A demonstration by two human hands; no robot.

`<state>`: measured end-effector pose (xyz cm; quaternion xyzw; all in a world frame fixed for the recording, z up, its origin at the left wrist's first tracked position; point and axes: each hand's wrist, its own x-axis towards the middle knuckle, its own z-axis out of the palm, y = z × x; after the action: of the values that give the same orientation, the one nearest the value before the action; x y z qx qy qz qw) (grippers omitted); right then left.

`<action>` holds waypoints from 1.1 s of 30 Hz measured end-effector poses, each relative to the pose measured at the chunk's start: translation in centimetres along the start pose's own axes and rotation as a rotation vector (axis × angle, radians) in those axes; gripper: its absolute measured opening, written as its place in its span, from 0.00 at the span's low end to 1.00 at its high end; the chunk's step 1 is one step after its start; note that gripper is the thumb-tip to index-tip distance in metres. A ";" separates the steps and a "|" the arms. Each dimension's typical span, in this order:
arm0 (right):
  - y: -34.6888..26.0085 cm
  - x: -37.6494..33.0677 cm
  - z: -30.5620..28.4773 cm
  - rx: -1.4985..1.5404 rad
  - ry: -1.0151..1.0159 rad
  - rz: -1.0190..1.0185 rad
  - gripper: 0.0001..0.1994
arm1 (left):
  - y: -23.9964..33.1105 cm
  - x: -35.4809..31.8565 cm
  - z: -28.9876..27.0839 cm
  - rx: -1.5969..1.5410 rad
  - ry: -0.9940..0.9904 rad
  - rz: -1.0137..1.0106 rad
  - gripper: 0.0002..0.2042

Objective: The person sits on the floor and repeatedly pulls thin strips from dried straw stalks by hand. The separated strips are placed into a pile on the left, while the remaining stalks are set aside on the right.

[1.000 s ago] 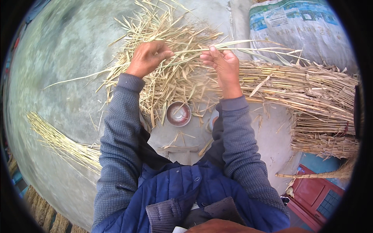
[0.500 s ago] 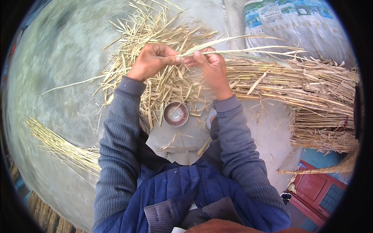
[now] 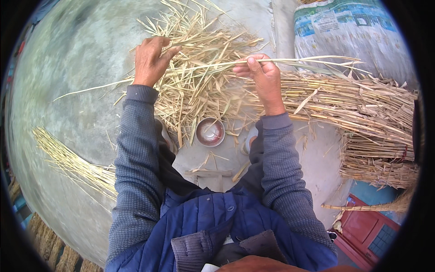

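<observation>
My right hand (image 3: 258,72) pinches a long pale reed stalk (image 3: 299,60) between thumb and fingers. Its leafy end reaches to the right, and the thin end slants down to the left across a heap. My left hand (image 3: 154,61) is apart from the stalk's upper side, thumb and fingers spread, and I see nothing held in it. Below both hands lies the loose heap of dry leaves and husks (image 3: 199,97). A small metal bowl (image 3: 200,128) with a reddish inside sits at the heap's near edge, between my feet.
A thick bundle of unstripped stalks (image 3: 335,97) lies to the right, with more stacked bundles (image 3: 378,174) nearer. Behind it is a white and blue sack (image 3: 353,50). Slim clean stalks (image 3: 74,158) lie at left. A broom (image 3: 376,207) and a red panel (image 3: 362,222) are lower right.
My left hand has let go of the stalk and moved left and slightly up, its fingers opening. My right hand, still on the stalk, has shifted a little to the right.
</observation>
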<state>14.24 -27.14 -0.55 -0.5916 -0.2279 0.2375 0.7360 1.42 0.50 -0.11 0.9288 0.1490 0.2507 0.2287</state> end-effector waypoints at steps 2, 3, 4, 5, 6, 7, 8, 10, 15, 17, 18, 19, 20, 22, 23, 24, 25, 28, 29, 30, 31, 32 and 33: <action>0.1 0.2 -0.1 0.031 0.023 -0.036 0.14 | 1.0 -0.4 0.3 -0.422 -0.278 -0.031 0.16; 0.1 0.4 -0.1 0.032 0.057 -0.025 0.14 | 1.4 -0.5 0.3 -0.524 -0.448 -0.079 0.15; 0.1 0.5 0.0 0.037 0.075 -0.028 0.14 | 1.9 -0.6 0.5 -0.478 -0.462 -0.095 0.14; 0.1 0.5 0.1 0.043 0.092 -0.032 0.15 | 2.2 -0.6 0.6 -0.464 -0.479 -0.072 0.13; 0.1 0.5 0.3 0.111 0.127 -0.032 0.13 | 2.6 -0.6 0.7 -0.441 -0.456 -0.079 0.12; 0.2 0.5 0.6 0.095 0.120 -0.017 0.12 | 2.8 -0.7 0.8 -0.435 -0.446 -0.072 0.11; 0.3 0.4 1.0 0.079 0.113 -0.002 0.10 | 3.1 -0.7 0.9 -0.413 -0.430 -0.082 0.11; 0.5 0.2 1.9 0.053 0.101 0.006 0.09 | 3.7 -0.9 1.1 -0.383 -0.359 0.036 0.11; 0.8 0.1 2.1 0.059 0.089 -0.017 0.07 | 4.8 -1.3 1.3 -0.220 -0.218 0.216 0.10; 0.7 0.0 1.4 -0.001 0.075 -0.016 0.07 | 4.7 -1.6 1.2 -0.222 -0.341 0.167 0.10; 0.7 0.0 1.0 -0.039 0.079 0.007 0.07 | 4.6 -1.7 1.1 -0.253 -0.374 0.168 0.11; 0.6 -0.1 0.7 -0.062 0.087 0.025 0.07 | 4.3 -1.8 0.9 -0.250 -0.422 0.125 0.11; 0.6 -0.1 0.4 -0.050 0.048 0.019 0.07 | 4.0 -2.2 0.7 -0.227 -0.408 0.170 0.11; 0.7 -0.1 -0.1 -0.119 0.075 0.048 0.07 | 3.4 -2.9 0.6 -0.153 -0.362 0.237 0.11; 0.8 0.1 -0.4 -0.217 0.124 0.065 0.06 | 3.0 -3.3 0.5 -0.131 -0.315 0.294 0.11; 1.1 0.2 -0.6 -0.284 0.123 0.064 0.06 | 2.6 -3.8 0.6 -0.129 -0.255 0.324 0.11; 1.4 0.3 -0.8 -0.329 0.145 0.084 0.05 | 2.3 -4.2 0.7 -0.149 -0.171 0.381 0.11; 3.1 0.4 -1.0 -0.735 0.025 0.062 0.05 | 1.2 -5.7 1.6 -0.038 -0.174 0.433 0.08; 3.7 0.3 -1.1 -0.901 -0.020 -0.038 0.05 | 0.6 -6.1 1.8 0.025 -0.218 0.414 0.08; 4.0 0.2 -1.3 -1.029 -0.024 -0.071 0.05 | -0.2 -6.4 2.0 0.083 -0.269 0.391 0.08; 4.4 0.1 -1.4 -1.098 -0.062 -0.150 0.06 | -1.2 -6.7 2.0 0.141 -0.318 0.372 0.07; 4.6 0.1 -1.9 -1.099 -0.047 -0.221 0.07 | -2.9 -7.2 1.6 0.194 -0.310 0.333 0.07; 4.7 0.1 -2.4 -1.201 -0.054 -0.126 0.07 | -4.9 -7.2 1.0 0.277 -0.431 0.261 0.07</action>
<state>15.40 -28.00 -5.59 -0.8827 -0.3754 0.0381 0.2800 -4.86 1.49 -6.21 0.9943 0.0092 0.0523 0.0921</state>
